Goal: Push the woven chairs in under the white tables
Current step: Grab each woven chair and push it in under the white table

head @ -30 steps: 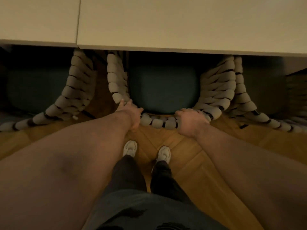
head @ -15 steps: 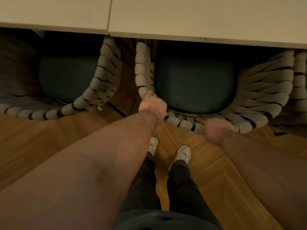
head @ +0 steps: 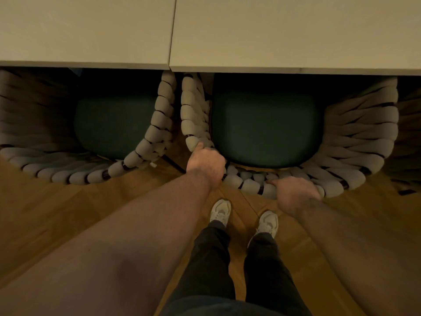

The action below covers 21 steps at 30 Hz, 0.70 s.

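Facing: right chair (head: 355, 133) has its seat toward the right worktop (head: 296, 30) and its curved back toward the person; front of the seat tucked under the worktop's edge.
Long axis: back rim runs side to side, along the worktop's edge, with both arms sweeping forward beneath it.
Place: stands on the wooden floor (head: 57, 213), just beside the left chair (head: 159, 115), arms close together below the seam between the two worktops.
Left chair: same facing, seat partly under the left worktop (head: 86, 30), untouched by either hand.
Count: two chairs plainly seen; two worktops butted edge to edge; two seat cushions, one per chair; two shoes. Dim weave at the far right edge, too dark to tell as a third chair.
Look: thick pale rope wound in fat loops over a dark frame, rounded tub shape, dark green seat cushion (head: 266, 128).
Left hand (head: 206, 164): clenched over the rim at the right chair's rear left corner, thumb up along the weave.
Right hand (head: 296, 190): grasps the rear rim, fingers curled over the rope, thumb pointing left.
Feet: pale shoes (head: 220, 212) below dark trousers (head: 211, 258), just behind the chair back.
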Each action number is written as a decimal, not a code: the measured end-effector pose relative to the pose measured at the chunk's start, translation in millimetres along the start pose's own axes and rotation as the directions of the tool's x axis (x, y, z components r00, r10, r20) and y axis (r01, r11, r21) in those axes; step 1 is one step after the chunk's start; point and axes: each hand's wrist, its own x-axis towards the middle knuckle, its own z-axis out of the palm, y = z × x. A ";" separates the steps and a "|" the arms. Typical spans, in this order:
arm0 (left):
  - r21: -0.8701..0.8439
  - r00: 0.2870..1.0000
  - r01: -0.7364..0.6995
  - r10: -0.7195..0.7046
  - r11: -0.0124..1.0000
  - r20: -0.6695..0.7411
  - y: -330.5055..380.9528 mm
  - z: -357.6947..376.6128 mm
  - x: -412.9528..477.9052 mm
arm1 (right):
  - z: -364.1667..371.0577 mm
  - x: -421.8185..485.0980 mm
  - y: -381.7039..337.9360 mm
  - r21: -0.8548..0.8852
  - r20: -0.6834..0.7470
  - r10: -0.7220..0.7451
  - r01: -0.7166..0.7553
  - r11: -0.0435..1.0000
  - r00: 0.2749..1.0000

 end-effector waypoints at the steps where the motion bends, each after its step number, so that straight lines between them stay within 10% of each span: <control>1: -0.014 1.000 -0.005 0.005 1.000 0.002 4.0 1.7 -2.4 | 3.4 -3.3 2.2 0.001 0.008 0.000 0.000 1.000 1.000; 21: -0.037 1.000 0.001 -0.001 0.999 -0.006 5.8 -3.5 6.2 | 2.6 2.1 6.0 -0.003 -0.065 0.013 -0.013 1.000 0.998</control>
